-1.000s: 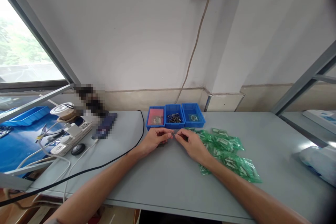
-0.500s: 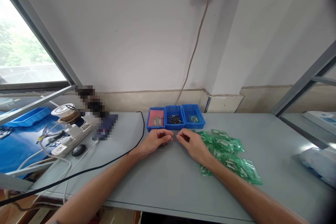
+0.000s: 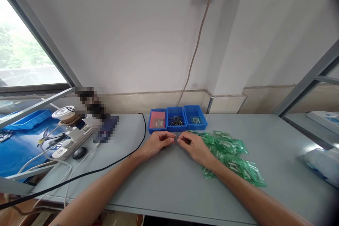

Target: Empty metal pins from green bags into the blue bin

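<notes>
My left hand [image 3: 158, 144] and my right hand [image 3: 192, 145] meet fingertip to fingertip over the grey table, just in front of the blue bins. Both are closed in a pinch. Something small and thin shows between the fingertips, too small to name. A few small metal pieces [image 3: 163, 149] lie partly hidden under my left hand. Behind the hands, the middle blue bin [image 3: 177, 129] holds many dark screws [image 3: 176, 120]. Pink material and a clear bag lie in the left bin [image 3: 157, 130]. The right bin [image 3: 197, 127] contains a bag of small pieces.
Green plastic packets [image 3: 230, 153] of small parts spread beside and under my right forearm. A black cable [image 3: 106, 166] crosses the table at left, near a black mouse [image 3: 79, 153] and a white power strip [image 3: 62, 152]. A wall [image 3: 148, 100] closes the back.
My fingertips have shifted very slightly around the small thing between them. The bins and green packets are where they were.
</notes>
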`<state>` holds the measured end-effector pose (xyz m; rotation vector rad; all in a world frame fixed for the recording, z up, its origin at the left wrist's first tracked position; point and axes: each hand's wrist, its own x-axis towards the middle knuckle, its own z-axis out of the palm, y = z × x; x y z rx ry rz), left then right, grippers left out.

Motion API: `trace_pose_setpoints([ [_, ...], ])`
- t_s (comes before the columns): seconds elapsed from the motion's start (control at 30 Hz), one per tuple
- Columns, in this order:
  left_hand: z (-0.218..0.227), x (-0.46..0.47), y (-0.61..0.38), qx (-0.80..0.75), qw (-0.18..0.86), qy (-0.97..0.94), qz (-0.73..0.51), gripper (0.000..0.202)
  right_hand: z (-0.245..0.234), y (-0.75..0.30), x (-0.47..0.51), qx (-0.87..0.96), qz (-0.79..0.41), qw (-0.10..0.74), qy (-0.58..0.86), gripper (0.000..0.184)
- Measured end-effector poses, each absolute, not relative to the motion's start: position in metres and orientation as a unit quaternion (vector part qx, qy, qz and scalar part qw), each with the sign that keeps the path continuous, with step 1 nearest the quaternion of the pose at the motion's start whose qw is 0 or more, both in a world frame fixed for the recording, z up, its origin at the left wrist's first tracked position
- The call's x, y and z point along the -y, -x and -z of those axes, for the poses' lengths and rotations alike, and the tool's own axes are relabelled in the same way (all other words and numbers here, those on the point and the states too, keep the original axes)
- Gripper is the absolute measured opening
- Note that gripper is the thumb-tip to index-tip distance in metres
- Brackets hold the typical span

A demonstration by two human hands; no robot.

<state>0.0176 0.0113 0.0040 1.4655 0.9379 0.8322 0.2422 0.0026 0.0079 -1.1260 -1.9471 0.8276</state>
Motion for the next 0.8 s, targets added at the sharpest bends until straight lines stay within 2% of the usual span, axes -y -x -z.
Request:
trace_pose_setpoints([
  [0.37,0.001,-0.012,-0.021,-0.401,0.536,-0.639,-0.379,0.045,-0.014,-0.234,0.008,0.794,-0.259,0.326,0.443,0.023],
  [0.57,0.001,-0.010,-0.022,-0.380,0.517,-0.664,-0.385,0.042,-0.012,-0.235,0.009,0.780,-0.254,0.361,0.444,0.012],
  [0.8,0.002,-0.008,-0.023,-0.378,0.482,-0.694,-0.379,0.039,-0.015,-0.238,0.009,0.787,-0.222,0.375,0.436,0.014],
])
